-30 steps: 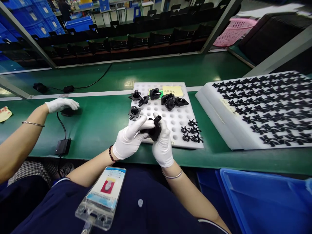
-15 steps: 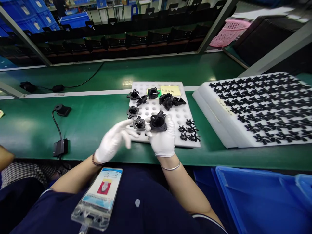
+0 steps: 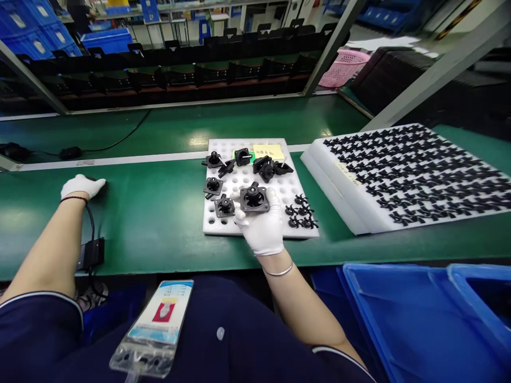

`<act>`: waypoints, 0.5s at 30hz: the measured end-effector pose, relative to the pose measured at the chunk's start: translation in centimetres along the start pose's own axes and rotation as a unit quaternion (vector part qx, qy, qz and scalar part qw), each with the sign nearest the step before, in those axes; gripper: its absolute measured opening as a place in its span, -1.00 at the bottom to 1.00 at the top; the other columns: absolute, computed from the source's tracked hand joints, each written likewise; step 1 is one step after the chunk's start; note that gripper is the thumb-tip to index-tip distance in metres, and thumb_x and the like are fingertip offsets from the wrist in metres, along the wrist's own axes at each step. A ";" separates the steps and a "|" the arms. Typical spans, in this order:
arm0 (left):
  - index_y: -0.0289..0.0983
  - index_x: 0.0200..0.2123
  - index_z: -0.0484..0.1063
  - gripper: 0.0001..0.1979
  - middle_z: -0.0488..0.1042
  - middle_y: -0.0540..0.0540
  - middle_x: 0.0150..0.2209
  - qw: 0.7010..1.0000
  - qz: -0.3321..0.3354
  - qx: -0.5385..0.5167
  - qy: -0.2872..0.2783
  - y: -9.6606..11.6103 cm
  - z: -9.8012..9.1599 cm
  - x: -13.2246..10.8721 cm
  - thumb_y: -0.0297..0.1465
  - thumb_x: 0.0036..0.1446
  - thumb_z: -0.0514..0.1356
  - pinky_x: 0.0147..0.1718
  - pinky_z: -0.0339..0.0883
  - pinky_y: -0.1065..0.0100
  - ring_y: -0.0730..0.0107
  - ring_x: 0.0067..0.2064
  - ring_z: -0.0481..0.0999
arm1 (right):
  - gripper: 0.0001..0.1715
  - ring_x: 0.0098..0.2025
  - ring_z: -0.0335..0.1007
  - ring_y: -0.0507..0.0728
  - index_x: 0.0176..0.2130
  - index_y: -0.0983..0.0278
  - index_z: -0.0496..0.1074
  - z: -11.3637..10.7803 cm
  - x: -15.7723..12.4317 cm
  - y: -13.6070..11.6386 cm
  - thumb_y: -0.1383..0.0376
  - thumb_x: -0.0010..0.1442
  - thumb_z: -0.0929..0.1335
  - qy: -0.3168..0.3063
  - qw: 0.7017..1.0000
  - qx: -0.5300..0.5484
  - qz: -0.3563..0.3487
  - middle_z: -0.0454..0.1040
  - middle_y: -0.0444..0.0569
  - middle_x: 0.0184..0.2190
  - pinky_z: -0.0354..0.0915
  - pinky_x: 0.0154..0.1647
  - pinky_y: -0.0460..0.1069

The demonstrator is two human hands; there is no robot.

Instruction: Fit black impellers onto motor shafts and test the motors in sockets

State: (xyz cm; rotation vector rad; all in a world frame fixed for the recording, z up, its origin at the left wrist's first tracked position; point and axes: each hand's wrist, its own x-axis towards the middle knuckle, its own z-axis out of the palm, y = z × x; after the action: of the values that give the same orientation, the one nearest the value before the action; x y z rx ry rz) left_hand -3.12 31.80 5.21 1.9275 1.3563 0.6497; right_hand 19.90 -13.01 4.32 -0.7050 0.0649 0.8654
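My right hand [image 3: 263, 229], in a white glove, holds a black square-flanged housing [image 3: 254, 198] over the front part of a white foam board [image 3: 239, 227]. The housing's round opening faces up. Far to the left, my gloved left hand [image 3: 82, 186] is closed over a dark device [image 3: 99, 187] on the green table; most of the device is hidden under the fingers. Several similar housings [image 3: 213, 185] stand on the board's left and back parts. Small black impellers [image 3: 302, 211] lie at its front right corner, and a yellow note [image 3: 268, 151] is at the back.
A thick white foam block [image 3: 339, 186] with rows of black impellers stands at the right. A small black box [image 3: 92, 254] with a cable sits at the left table edge. Blue bins [image 3: 403, 319] are below right. Metal posts [image 3: 335, 45] rise behind.
My left hand has moved from beside the board far left onto the dark device. The housing in my right hand now shows a round part with a central pin in its opening. The view has shifted.
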 end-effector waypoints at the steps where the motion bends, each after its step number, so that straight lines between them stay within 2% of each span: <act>1: -0.07 -0.30 0.30 -0.46 0.30 0.04 -0.56 0.998 -0.028 -0.054 -0.011 1.0 0.6 -0.8 -0.21 -0.30 0.54 -0.62 0.46 0.18 0.04 -0.45 0.56 | -0.49 -0.49 0.34 0.09 -0.22 0.15 0.56 0.2 0.0 0.1 -0.18 0.36 0.32 -0.008 1.000 -0.009 -0.002 0.65 0.01 -0.23 0.16 -0.67 -0.08; 3: -0.14 -0.31 0.27 -0.57 0.21 0.14 -0.61 0.983 -0.081 -0.161 -0.038 3.4 1.5 -3.1 -0.22 -0.10 0.47 -0.69 0.18 0.48 0.38 -0.63 0.36 | -0.48 -0.47 0.37 0.09 -0.19 0.15 0.58 0.7 0.1 0.3 -0.20 0.34 0.35 -0.033 0.999 -0.027 0.001 0.65 0.02 -0.20 0.22 -0.65 -0.07; 4: -0.18 -0.33 0.26 -0.61 0.19 0.16 -0.62 0.973 -0.099 -0.203 -0.048 4.7 1.8 -4.5 -0.20 0.02 0.42 -0.69 0.05 0.56 0.50 -0.68 0.27 | -0.47 -0.46 0.39 0.09 -0.18 0.16 0.59 1.0 0.2 0.5 -0.21 0.32 0.37 -0.049 0.998 -0.036 0.007 0.66 0.02 -0.20 0.24 -0.64 -0.07; 6: -0.22 -0.34 0.26 -0.62 0.25 0.14 -0.60 0.959 -0.102 -0.258 -0.056 7.3 2.4 -7.7 -0.06 0.27 0.26 -0.69 -0.09 0.60 0.64 -0.71 0.15 | -0.46 -0.45 0.43 0.08 -0.15 0.16 0.60 1.9 0.5 1.2 -0.23 0.28 0.42 -0.083 0.995 -0.057 0.018 0.66 0.01 -0.20 0.27 -0.62 -0.08; 7: -0.24 -0.32 0.29 -0.58 0.26 0.11 -0.59 0.946 -0.098 -0.298 -0.076 8.4 2.8 -9.4 0.00 0.36 0.13 -0.70 -0.17 0.58 0.66 -0.72 0.07 | -0.45 -0.44 0.44 0.07 -0.13 0.16 0.61 2.5 0.7 1.6 -0.23 0.26 0.45 -0.100 0.992 -0.071 0.018 0.67 0.01 -0.19 0.27 -0.61 -0.09; 8: -0.25 -0.28 0.34 -0.54 0.29 0.08 -0.56 0.930 -0.091 -0.339 -0.110 9.5 3.3 -11.0 0.03 0.42 0.02 -0.71 -0.16 0.56 0.65 -0.71 0.04 | -0.43 -0.44 0.46 0.07 -0.10 0.15 0.60 3.2 1.0 2.1 -0.24 0.24 0.46 -0.117 0.989 -0.086 0.012 0.67 0.01 -0.17 0.28 -0.61 -0.10; 9: -0.26 -0.28 0.36 -0.49 0.31 0.06 -0.54 0.923 -0.084 -0.356 -0.117 10.3 3.9 -12.4 0.06 0.43 -0.02 -0.74 -0.14 0.53 0.64 -0.71 0.05 | -0.41 -0.44 0.48 0.07 -0.07 0.14 0.59 4.0 1.3 2.7 -0.26 0.23 0.47 -0.131 0.986 -0.102 0.000 0.67 0.00 -0.16 0.29 -0.61 -0.10; 11: -0.27 -0.28 0.40 -0.41 0.33 0.04 -0.54 0.910 -0.079 -0.387 -0.130 11.7 5.3 -14.7 0.17 0.38 0.04 -0.77 -0.12 0.50 0.62 -0.72 0.08 | -0.36 -0.43 0.50 0.06 -0.01 0.12 0.56 5.8 1.9 3.9 -0.28 0.21 0.48 -0.152 0.979 -0.131 -0.040 0.66 -0.01 -0.14 0.32 -0.60 -0.10; 13: -0.28 -0.28 0.43 -0.36 0.35 0.03 -0.56 0.885 -0.070 -0.429 -0.169 12.7 6.3 -16.6 0.23 0.33 0.09 -0.78 -0.14 0.50 0.62 -0.74 0.09 | -0.28 -0.44 0.52 0.07 0.06 0.13 0.52 7.5 2.2 4.8 -0.31 0.21 0.47 -0.167 0.967 -0.167 -0.093 0.63 -0.03 -0.16 0.35 -0.58 -0.08; 15: -0.30 -0.32 0.45 -0.31 0.34 0.03 -0.60 0.872 -0.051 -0.438 -0.211 13.4 6.7 -18.2 0.27 0.31 0.10 -0.79 -0.13 0.49 0.62 -0.75 0.10 | -0.26 -0.42 0.53 0.08 0.12 0.13 0.50 8.8 2.2 5.3 -0.32 0.23 0.45 -0.180 0.945 -0.225 -0.153 0.60 -0.04 -0.15 0.36 -0.57 -0.07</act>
State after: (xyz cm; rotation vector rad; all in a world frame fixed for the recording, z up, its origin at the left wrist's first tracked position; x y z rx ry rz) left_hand 3.80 10.02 10.97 1.1445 0.6814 0.5969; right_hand 15.59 -4.01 7.54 -0.9411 -0.5748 0.6991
